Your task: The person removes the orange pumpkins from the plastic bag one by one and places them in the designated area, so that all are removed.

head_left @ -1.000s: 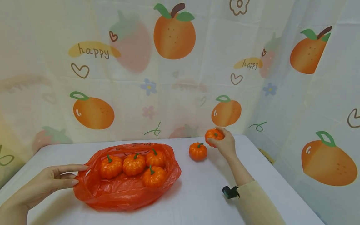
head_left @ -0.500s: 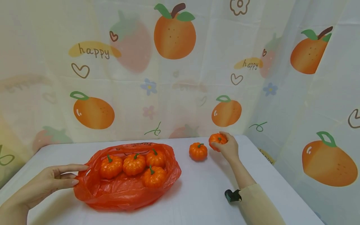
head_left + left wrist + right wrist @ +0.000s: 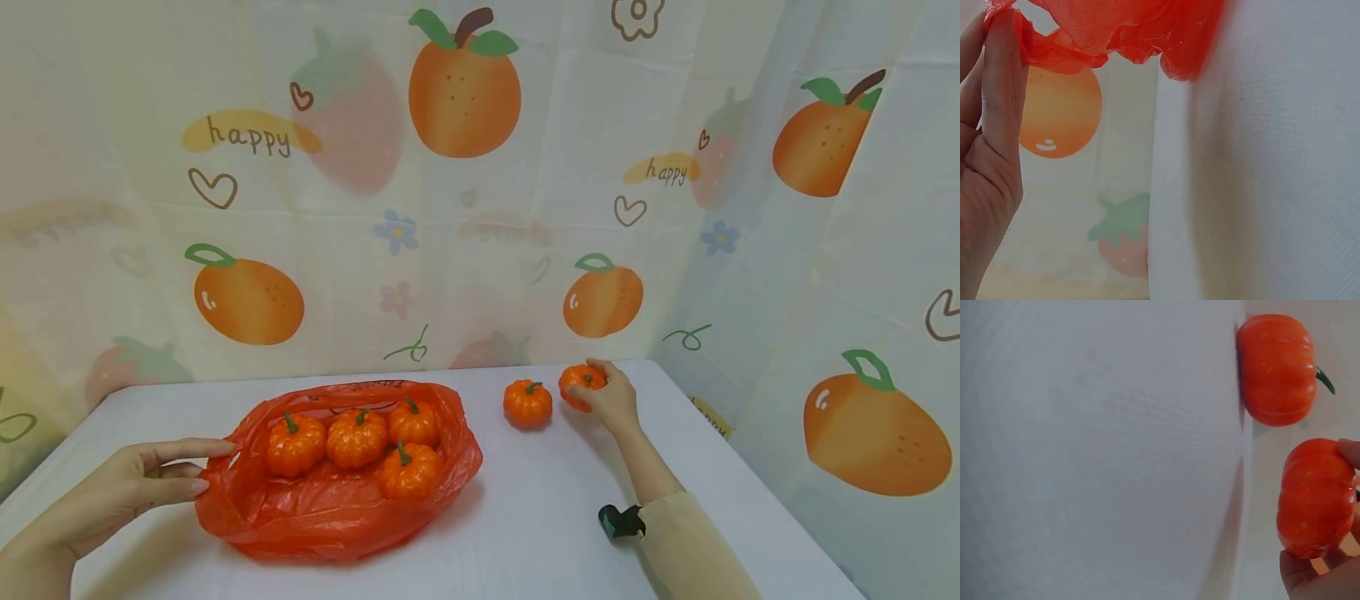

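Note:
My left hand pinches the left edge of a red plastic bag between thumb and fingers. The bag lies with its mouth wide, and several small orange pumpkins with green stems sit inside. Toward the back right, my right hand grips another small pumpkin between thumb and fingers. In the right wrist view a gap shows between this held pumpkin and the tabletop. Just left of it, one more pumpkin stands upright on the table. The left wrist view shows bag film at the fingertips.
A white-covered table carries everything. Behind it and along the right side hangs a curtain printed with oranges, strawberries and hearts. A dark device is fixed at the right sleeve's cuff.
My right hand has lowered the gripped pumpkin toward the table and shifted it slightly right. The left hand, the bag and the other pumpkins have stayed in place.

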Available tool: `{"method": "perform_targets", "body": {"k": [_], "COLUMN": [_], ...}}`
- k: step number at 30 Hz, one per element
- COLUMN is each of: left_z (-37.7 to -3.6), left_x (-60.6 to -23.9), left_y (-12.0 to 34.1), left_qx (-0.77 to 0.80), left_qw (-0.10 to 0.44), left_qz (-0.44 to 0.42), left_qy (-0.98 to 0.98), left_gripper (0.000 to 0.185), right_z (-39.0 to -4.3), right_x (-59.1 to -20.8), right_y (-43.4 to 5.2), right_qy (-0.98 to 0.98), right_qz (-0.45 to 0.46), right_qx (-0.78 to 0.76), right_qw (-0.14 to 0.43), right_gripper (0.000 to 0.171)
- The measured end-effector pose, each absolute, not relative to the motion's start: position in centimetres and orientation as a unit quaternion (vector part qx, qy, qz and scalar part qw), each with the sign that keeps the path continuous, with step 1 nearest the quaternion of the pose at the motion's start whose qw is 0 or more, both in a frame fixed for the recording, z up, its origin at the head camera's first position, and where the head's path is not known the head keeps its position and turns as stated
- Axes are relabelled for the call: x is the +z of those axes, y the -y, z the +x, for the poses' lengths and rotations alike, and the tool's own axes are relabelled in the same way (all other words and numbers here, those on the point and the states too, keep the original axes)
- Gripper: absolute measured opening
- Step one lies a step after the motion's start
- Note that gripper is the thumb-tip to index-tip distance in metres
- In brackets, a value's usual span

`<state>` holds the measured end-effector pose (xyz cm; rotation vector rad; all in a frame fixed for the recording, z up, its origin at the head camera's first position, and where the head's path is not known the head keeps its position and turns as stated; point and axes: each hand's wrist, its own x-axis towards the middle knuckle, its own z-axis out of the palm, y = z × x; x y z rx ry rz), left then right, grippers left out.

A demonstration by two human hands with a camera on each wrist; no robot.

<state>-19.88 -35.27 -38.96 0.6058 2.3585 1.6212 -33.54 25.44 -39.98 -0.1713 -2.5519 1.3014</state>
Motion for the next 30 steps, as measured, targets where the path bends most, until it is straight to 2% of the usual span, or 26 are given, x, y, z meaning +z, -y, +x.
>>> {"method": "perform_targets", "body": {"k": [30], "left_z": [-19.89], "left_x": [-39.13], "left_y": [35.22], "left_qx": [0.551], "left_qw": [0.106], "left_qz": [0.211], "left_qy": [-0.801], "left_gripper": [0.043], "right_z": [-33.75], "right_x": [-40.96], "right_y": [-26.01], "right_qy": [0.906], "right_qz": [-0.046], "right_qx": [0.413], "right_qw": [0.079], "right_gripper": [0.067]}}
